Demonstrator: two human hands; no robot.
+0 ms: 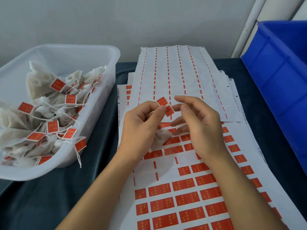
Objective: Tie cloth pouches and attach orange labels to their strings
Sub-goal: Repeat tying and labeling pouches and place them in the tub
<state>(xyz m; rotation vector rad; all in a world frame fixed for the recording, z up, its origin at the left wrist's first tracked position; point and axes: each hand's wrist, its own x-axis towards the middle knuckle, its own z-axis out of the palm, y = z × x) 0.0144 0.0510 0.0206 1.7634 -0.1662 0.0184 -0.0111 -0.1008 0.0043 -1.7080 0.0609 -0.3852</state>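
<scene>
Above the label sheet point(182, 203), the left hand point(141, 127) pinches one orange label point(165, 106) between thumb and forefinger, with one cloth pouch point(160, 138) hanging beneath its palm. Beside it, the right hand point(199, 128) hovers with fingers spread, empty. One clear tub point(106, 90) at left holds many tagged pouches.

The blue crate point(282, 77) at the table's right edge is cut off. The pouch point(160, 138) is mostly hidden behind the left hand point(141, 125). Label print is too small to read.
</scene>
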